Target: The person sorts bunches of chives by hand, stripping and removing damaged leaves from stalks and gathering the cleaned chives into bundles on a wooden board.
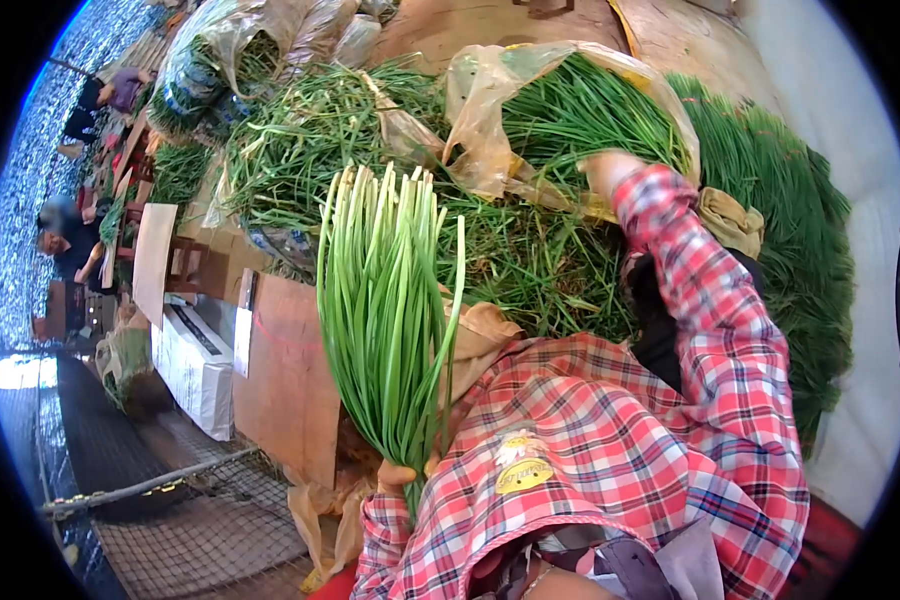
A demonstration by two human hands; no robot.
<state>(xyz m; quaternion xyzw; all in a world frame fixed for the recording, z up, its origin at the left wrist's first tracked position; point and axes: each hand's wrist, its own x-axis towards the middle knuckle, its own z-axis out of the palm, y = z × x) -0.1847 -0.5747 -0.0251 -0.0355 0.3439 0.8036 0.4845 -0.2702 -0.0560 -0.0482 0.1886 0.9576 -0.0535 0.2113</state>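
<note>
Bunch in hand: a bunch of garlic chives (382,300) stands in front of the plaid shirt (590,430), pale cut ends pointing away from the wearer; one stalk strays to the right.
Left hand: the left hand (400,474) is closed around the leafy end of the bunch, close to the shirt.
Right hand: the right hand (610,170), blurred, is at the near edge of the open bag; how far its fingers are spread, and whether they hold anything, cannot be told.
Open bag: a clear plastic bag (473,125), its mouth spread wide, holds long green stalks (580,112) laid side by side.
Heaps: tangled loose greens (305,145) lie left of the bag; a broad bank of upright-looking stalks (785,230) lines the right, with a tan cloth (732,222) beside it.
Left side: a wooden board (292,375) leans near a white box (198,375), its contents hidden; a smaller clear bag (122,360) contains greenery.
Background: more clear bags (290,30) hold greens; two people (68,245) sit farther off.
</note>
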